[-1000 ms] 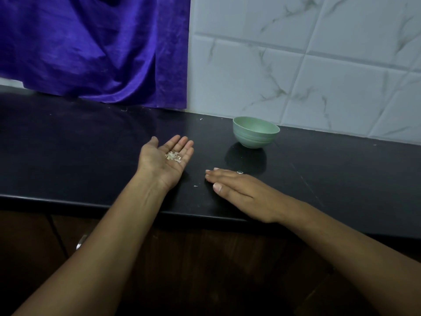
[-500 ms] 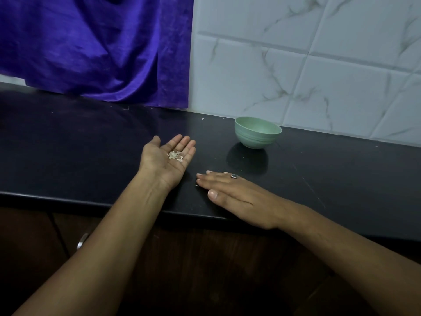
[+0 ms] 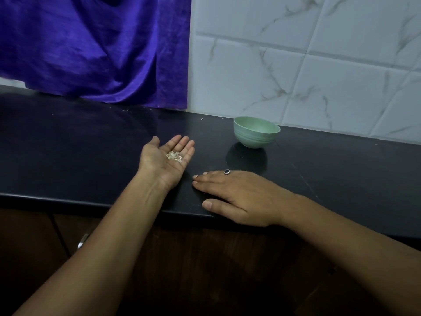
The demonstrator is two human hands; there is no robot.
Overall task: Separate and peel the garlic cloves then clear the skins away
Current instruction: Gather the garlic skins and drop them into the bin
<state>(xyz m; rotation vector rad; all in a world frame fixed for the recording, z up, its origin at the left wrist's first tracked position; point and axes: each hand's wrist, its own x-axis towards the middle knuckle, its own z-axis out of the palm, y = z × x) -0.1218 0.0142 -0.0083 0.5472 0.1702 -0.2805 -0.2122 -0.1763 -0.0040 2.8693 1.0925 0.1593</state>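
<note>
Black polished countertop [image 3: 79, 156], pale green round bowl [image 3: 256, 134].
Our left hand [image 3: 159, 166], fingers released, carries pale papery garlic skins [image 3: 174, 155]; our right hand [image 3: 241, 197] lies flat, fingers straight.

Both forearms [image 3: 109, 236] are bare, and the right hand [image 3: 241, 197] wears a dark-stoned ring [image 3: 227, 171] on one finger.

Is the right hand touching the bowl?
Apart. The head view shows a strip of counter between the right hand and the bowl.
</note>
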